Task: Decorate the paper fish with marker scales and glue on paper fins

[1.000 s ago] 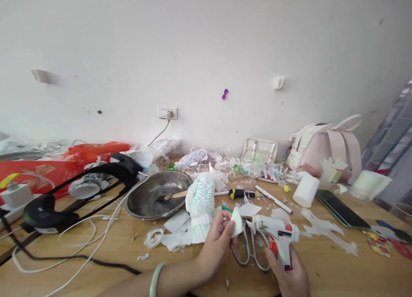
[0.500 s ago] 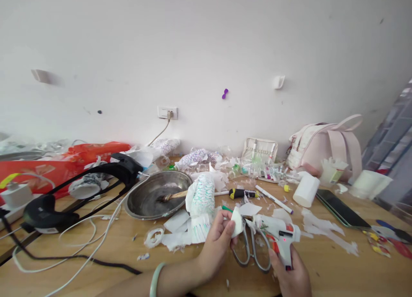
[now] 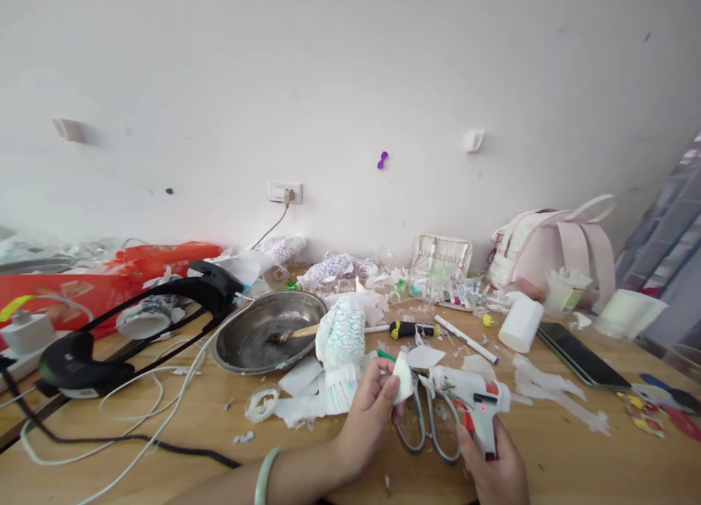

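Between the thumb and fingers of my left hand [image 3: 369,421] is a small pale piece of paper or card [image 3: 402,379], curved at its edge. My right hand [image 3: 496,461] is wrapped round the grip of a white hot glue gun [image 3: 482,403], which has orange parts and a lit red light. Its nozzle points left, close to the pale piece. Beneath and between my hands lie scissors [image 3: 428,436] with grey handles, their blades partly hidden. A paper fish shape [image 3: 345,337] with green and purple scale marks rests just beyond my left hand.
A metal bowl [image 3: 235,352] with a brush [image 3: 299,333] in it stands to the left, near white cables and a black headset [image 3: 82,366]. A utility knife [image 3: 410,330], a marker [image 3: 468,339], a paper roll [image 3: 521,322], a phone [image 3: 583,355] and a pink backpack [image 3: 548,249] lie beyond and right.
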A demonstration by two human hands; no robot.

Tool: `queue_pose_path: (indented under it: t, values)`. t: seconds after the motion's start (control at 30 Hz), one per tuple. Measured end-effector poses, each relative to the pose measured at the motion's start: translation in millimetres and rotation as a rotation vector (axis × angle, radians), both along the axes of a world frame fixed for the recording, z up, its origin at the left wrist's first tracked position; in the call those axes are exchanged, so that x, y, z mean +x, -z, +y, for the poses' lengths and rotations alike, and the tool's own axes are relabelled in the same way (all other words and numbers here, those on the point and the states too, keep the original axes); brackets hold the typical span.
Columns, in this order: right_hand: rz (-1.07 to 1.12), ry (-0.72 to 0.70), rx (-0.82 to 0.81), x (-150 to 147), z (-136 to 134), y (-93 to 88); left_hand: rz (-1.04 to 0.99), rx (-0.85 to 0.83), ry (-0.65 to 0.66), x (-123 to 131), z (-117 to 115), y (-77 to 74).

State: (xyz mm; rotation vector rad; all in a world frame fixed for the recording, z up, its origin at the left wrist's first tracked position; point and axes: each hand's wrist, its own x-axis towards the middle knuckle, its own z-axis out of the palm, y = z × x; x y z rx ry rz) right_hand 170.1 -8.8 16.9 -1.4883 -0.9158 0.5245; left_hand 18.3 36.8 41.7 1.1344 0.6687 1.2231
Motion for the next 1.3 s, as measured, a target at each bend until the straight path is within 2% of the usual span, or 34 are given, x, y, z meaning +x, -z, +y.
queue_pose_path:
  t: [0.2,0.53,1.3]
  values:
    - [0.005,-0.003,-0.017,-2.4,0.1,-5.4,-0.007,-0.012,-0.014,-0.6,0.2,0.9]
    - [-0.006,0.019,0.004,1.0,1.2,2.0,0.004,0.013,0.006,0.3,2.1,2.4]
    - [0.026,0.007,-0.012,-0.6,-1.1,-2.7,0.048,0.005,0.004,0.6,2.1,2.5]
